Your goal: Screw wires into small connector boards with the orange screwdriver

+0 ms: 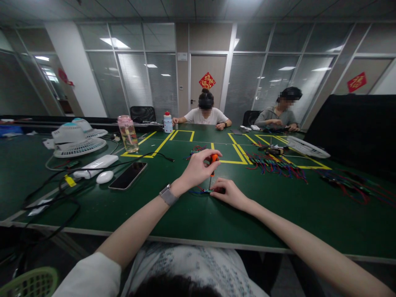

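Note:
My left hand (197, 167) is closed around the orange handle of a screwdriver (214, 158), which stands nearly upright. Its thin shaft points down to a small green circuit board (206, 191) with red and blue wires, lying on the green table. My right hand (231, 193) pinches the board's right end against the tabletop. Whether the tip sits in a screw is too small to tell. Just beyond my left hand lies a little group of wired boards (198, 151), partly hidden by that hand.
To the left are a phone (128, 176), a white mouse (104, 177), a power strip (96, 166), black cables, fans (79, 144) and a pink-lidded bottle (128, 134). Wired boards (275, 165) are piled at the right. Two people (206, 115) sit across the table.

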